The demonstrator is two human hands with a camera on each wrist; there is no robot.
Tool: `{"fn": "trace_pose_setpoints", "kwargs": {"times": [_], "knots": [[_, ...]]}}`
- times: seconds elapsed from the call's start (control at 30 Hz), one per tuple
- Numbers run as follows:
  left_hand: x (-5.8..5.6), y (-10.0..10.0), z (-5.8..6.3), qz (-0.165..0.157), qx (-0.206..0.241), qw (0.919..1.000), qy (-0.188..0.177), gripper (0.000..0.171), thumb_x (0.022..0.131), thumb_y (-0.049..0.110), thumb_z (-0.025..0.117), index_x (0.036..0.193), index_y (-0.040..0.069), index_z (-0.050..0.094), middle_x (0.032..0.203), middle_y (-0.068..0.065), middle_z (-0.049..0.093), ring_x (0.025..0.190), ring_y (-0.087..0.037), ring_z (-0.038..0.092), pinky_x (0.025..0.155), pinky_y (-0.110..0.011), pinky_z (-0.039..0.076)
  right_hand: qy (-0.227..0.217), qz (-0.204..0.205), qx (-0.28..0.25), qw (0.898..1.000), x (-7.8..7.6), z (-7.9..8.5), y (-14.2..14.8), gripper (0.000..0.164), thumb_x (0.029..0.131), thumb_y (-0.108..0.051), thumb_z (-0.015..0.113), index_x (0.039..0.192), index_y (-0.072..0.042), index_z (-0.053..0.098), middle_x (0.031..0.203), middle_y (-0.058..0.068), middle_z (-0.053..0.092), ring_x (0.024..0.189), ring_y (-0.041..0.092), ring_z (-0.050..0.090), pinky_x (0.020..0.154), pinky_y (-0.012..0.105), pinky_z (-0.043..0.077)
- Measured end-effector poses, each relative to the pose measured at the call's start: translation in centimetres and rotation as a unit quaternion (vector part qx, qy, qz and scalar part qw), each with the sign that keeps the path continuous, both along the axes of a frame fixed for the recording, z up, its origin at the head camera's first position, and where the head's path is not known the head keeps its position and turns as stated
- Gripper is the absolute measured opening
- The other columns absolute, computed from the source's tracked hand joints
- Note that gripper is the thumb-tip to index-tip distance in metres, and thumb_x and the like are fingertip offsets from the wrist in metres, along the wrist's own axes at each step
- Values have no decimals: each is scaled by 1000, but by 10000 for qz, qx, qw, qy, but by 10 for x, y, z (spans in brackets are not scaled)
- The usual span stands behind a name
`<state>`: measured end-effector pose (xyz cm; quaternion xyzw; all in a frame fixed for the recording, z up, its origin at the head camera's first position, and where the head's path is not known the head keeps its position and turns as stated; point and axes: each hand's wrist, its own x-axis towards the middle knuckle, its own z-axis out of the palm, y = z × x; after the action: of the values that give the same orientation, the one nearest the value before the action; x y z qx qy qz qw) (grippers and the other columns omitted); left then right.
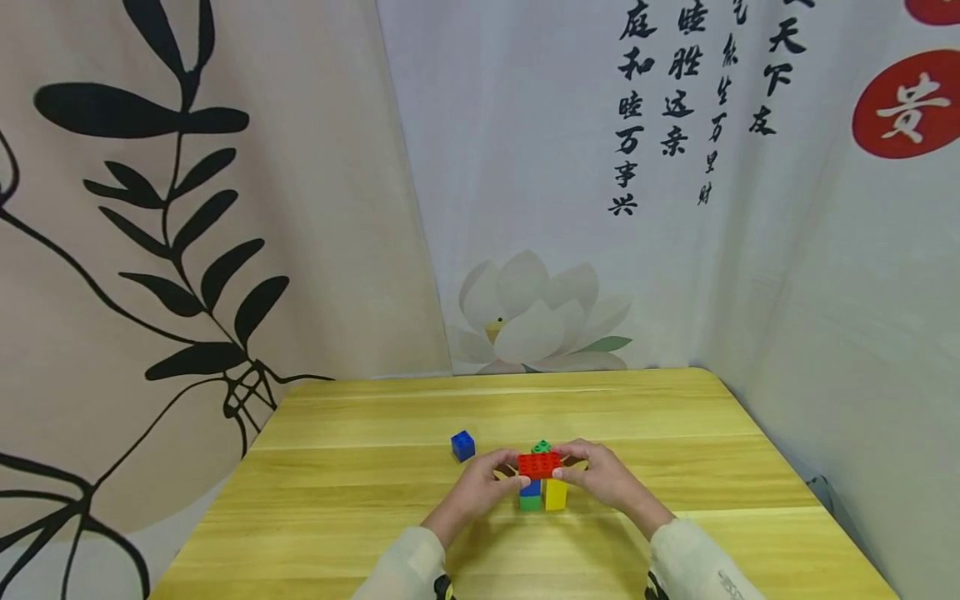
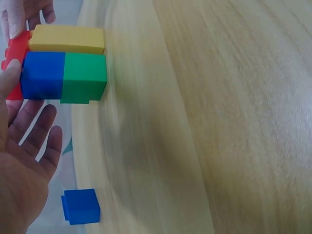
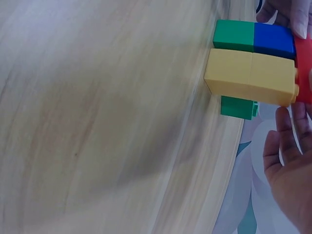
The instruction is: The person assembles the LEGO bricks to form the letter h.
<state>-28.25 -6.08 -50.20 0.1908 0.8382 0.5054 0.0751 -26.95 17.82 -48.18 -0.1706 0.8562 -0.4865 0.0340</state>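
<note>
Both hands hold a red building brick [image 1: 538, 466] by its ends, over two short columns on the table. My left hand [image 1: 480, 487] pinches its left end between thumb and fingers; my right hand [image 1: 603, 479] grips the other end. Below it on the left, a blue brick [image 2: 44, 75] sits on a green brick [image 2: 85, 75]. Beside them stands a yellow column [image 3: 251, 75], some of its studs showing next to the red brick in the right wrist view. Whether the red brick is fully seated, I cannot tell. Another green brick [image 3: 237, 107] stands behind the columns.
A loose blue brick [image 1: 462, 446] lies on the wooden table [image 1: 360, 500], beyond the left hand. Behind the table's far edge hangs a printed curtain [image 1: 517, 183].
</note>
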Motion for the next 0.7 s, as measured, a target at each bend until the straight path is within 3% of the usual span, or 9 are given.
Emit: {"fn": "trace_pose_setpoints", "kwargs": {"times": [0.2,0.7], "knots": [[0,-1,0,5,1,10000,-35,29,91,30,73,116,15,69,103,7,66,97,-16,58,82,-36,49,28,-16,-10,10000,0,-2,-1,42,94,-22,71,128,0,64,113,3,65,102,24,55,78,36,48],[0,1,-2,-79,-242,9993,277,29,93,29,71,117,13,67,102,8,65,97,-15,58,81,-35,49,117,15,0,9999,1,-4,0,43,95,-24,69,130,0,63,118,6,65,103,24,57,80,35,49]]}}
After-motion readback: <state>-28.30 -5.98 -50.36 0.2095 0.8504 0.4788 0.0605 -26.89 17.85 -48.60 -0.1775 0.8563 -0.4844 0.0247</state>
